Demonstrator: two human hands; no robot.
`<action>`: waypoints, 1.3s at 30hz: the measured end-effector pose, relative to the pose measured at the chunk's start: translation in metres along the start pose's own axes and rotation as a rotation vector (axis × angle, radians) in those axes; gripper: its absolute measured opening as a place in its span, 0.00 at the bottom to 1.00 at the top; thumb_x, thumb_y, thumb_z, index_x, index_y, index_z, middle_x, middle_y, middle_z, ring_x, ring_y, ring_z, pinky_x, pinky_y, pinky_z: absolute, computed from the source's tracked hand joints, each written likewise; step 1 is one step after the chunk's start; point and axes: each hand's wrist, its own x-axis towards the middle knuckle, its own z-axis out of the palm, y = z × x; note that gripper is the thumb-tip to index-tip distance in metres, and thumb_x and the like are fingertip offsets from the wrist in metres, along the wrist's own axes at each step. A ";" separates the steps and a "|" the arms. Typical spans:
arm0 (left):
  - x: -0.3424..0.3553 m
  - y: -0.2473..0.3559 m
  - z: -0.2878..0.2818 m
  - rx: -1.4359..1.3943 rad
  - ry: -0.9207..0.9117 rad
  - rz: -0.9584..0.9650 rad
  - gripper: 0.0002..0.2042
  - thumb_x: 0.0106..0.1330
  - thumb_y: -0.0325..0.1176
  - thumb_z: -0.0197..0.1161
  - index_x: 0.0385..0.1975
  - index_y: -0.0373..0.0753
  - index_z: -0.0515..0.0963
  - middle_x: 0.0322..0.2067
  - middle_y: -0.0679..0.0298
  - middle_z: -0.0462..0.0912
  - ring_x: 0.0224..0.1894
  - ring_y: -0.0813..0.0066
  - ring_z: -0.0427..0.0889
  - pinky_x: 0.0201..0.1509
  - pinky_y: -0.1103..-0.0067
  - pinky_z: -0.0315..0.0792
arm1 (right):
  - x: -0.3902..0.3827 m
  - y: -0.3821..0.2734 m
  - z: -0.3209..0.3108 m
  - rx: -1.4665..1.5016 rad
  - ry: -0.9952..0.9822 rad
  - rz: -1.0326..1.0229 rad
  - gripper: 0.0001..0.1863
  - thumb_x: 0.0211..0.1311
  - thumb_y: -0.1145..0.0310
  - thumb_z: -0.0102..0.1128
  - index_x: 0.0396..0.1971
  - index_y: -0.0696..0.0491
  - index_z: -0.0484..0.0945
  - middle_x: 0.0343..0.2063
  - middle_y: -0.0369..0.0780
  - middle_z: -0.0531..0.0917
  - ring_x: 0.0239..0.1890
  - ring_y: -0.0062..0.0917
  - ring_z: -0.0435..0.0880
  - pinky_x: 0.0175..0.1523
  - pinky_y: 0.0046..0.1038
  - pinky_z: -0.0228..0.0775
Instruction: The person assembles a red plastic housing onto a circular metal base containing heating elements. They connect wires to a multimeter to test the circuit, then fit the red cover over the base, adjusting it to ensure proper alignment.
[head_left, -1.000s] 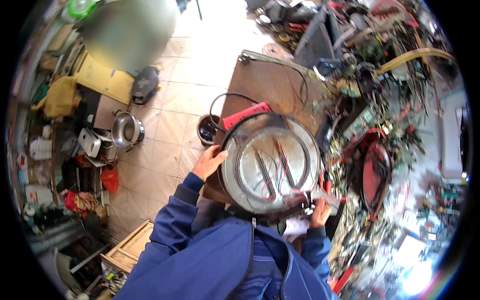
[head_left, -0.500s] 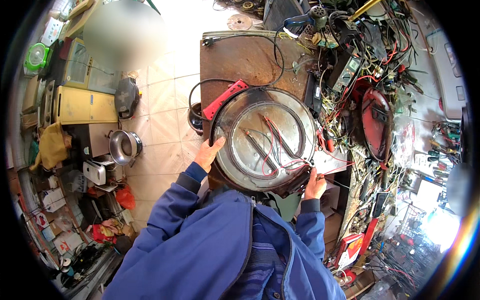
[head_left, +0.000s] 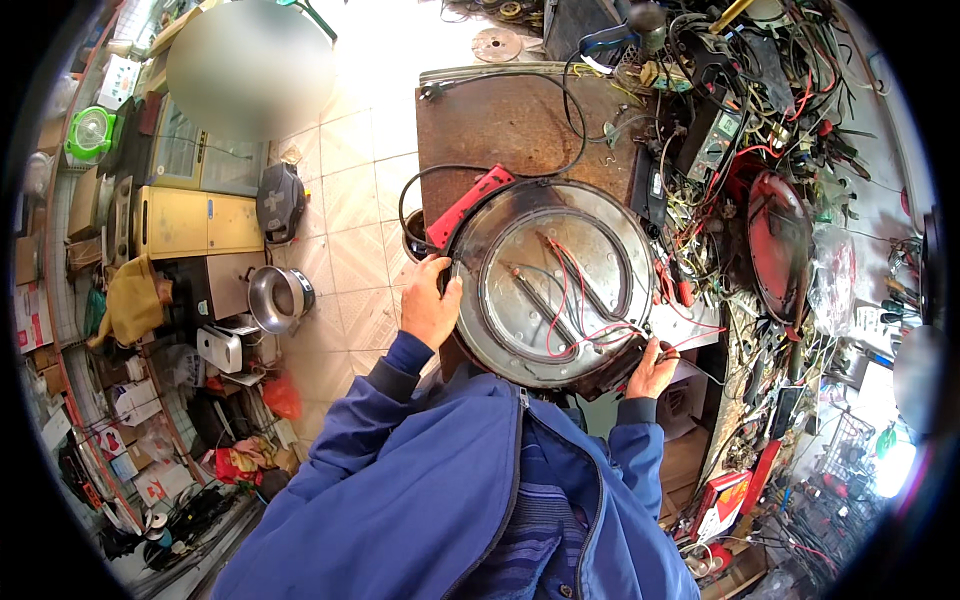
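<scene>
A round metal electric griddle pan (head_left: 508, 330), its inner side showing, rests at the near end of the workbench, with a red handle (head_left: 470, 207) at its upper left. Loose red wires (head_left: 566, 285) cross its ringed surface and reach out past the lower right rim. My left hand (head_left: 430, 305) grips the left rim, thumb on top and fingers partly hidden by the edge. At the lower right rim, beside the wires, my right hand (head_left: 652, 370) is closed on the edge; its fingertips are small and partly hidden.
The brown workbench (head_left: 490, 130) carries a black power cord (head_left: 575, 110). Tangled cables and tools crowd its right side, with a multimeter (head_left: 722, 125) and a red round pan part (head_left: 780, 245) among them. On the tiled floor at left stands a steel pot (head_left: 280, 300).
My left hand has moved up along the left rim, its fingers now farther over the edge. My right hand stays at the lower right rim. The whole view has shifted slightly.
</scene>
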 end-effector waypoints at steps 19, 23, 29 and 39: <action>0.000 0.006 0.027 0.077 0.055 -0.050 0.28 0.62 0.35 0.65 0.58 0.21 0.71 0.65 0.29 0.65 0.70 0.37 0.65 0.75 0.61 0.60 | 0.003 0.003 0.001 -0.120 -0.118 0.119 0.24 0.78 0.54 0.50 0.47 0.63 0.80 0.37 0.53 0.87 0.39 0.43 0.84 0.48 0.40 0.73; 0.016 -0.006 0.020 0.022 0.003 -0.131 0.22 0.61 0.36 0.67 0.48 0.22 0.78 0.60 0.34 0.73 0.67 0.41 0.68 0.73 0.62 0.62 | 0.001 -0.003 0.003 -0.118 -0.086 0.086 0.24 0.79 0.55 0.49 0.42 0.64 0.80 0.31 0.47 0.85 0.32 0.32 0.79 0.43 0.37 0.72; 0.023 -0.005 0.011 -0.169 0.042 -0.218 0.12 0.66 0.31 0.66 0.42 0.27 0.82 0.36 0.55 0.86 0.36 0.68 0.84 0.43 0.74 0.77 | 0.000 -0.009 -0.001 -0.142 -0.143 0.130 0.24 0.78 0.53 0.50 0.42 0.63 0.81 0.31 0.54 0.85 0.32 0.44 0.82 0.42 0.43 0.72; 0.024 -0.024 0.002 -0.026 0.022 -0.070 0.10 0.66 0.30 0.67 0.41 0.29 0.85 0.33 0.55 0.89 0.35 0.70 0.87 0.42 0.75 0.79 | -0.010 -0.011 0.001 -0.276 -0.066 0.085 0.22 0.75 0.54 0.55 0.35 0.62 0.82 0.27 0.60 0.83 0.33 0.58 0.83 0.38 0.51 0.72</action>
